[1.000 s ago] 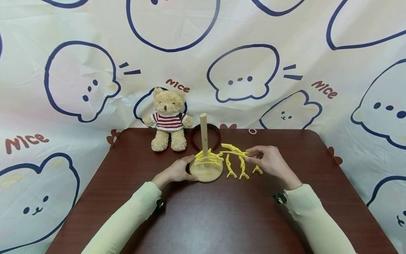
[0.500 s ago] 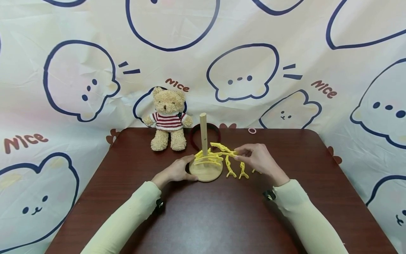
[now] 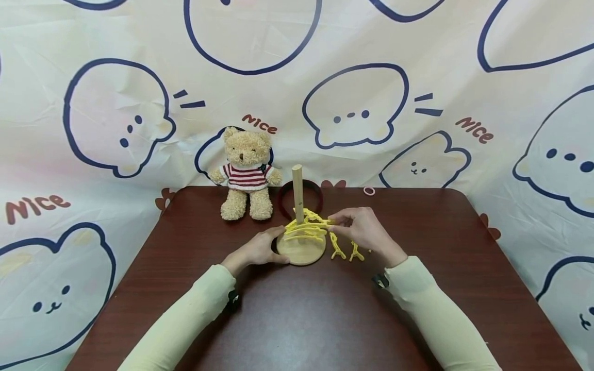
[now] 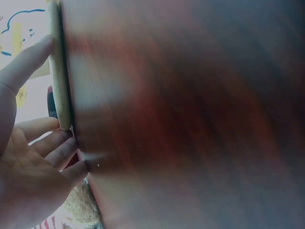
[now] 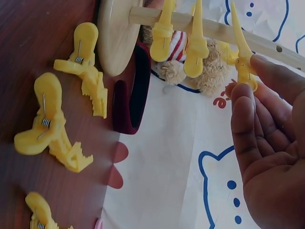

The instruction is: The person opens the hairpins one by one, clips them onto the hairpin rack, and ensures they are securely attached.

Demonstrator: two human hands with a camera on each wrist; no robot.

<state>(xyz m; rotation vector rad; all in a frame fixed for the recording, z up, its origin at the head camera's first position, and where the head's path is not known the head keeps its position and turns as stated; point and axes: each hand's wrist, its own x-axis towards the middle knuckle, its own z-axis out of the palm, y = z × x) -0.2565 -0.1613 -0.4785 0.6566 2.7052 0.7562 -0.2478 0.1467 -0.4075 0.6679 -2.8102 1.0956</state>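
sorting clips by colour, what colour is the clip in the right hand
Yellow plastic hair clip, pinched by the right hand; clearest in the right wrist view.

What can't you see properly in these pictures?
- Head view: the right hand covers part of the loose yellow clips, so their count is unclear.
- Head view: the dark red headband is partly hidden behind the wooden post.
- Left wrist view: the table is blurred; the wooden base shows edge-on only.
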